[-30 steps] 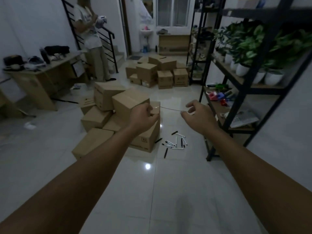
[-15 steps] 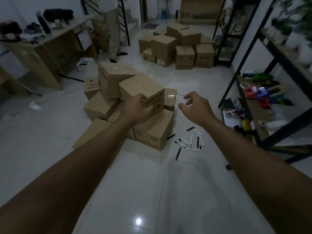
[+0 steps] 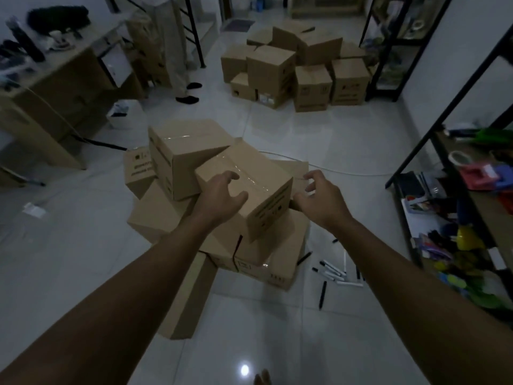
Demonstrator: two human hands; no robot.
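Note:
A small taped cardboard box [image 3: 251, 173] lies tilted on top of a pile of cardboard boxes [image 3: 273, 254] on the white tiled floor. My left hand [image 3: 222, 194] rests on the box's top, fingers bent and spread over the tape. My right hand [image 3: 319, 198] hovers at the box's right side with fingers loosely curled, its thumb close to the box's corner; whether it touches is unclear. A bigger box [image 3: 180, 154] leans against the small one on the left.
Several markers [image 3: 333, 270] lie scattered on the floor right of the pile. A black metal shelf [image 3: 416, 151] with colourful items runs along the right. More boxes [image 3: 291, 70] are stacked further back. A person [image 3: 172, 45] stands by a wooden desk [image 3: 63, 87]. A thin cable [image 3: 347, 172] crosses the floor.
The view tilted down and closer to the pile. My left hand unclenched and settled on the small box. My right hand came down beside the box, fingers loosened.

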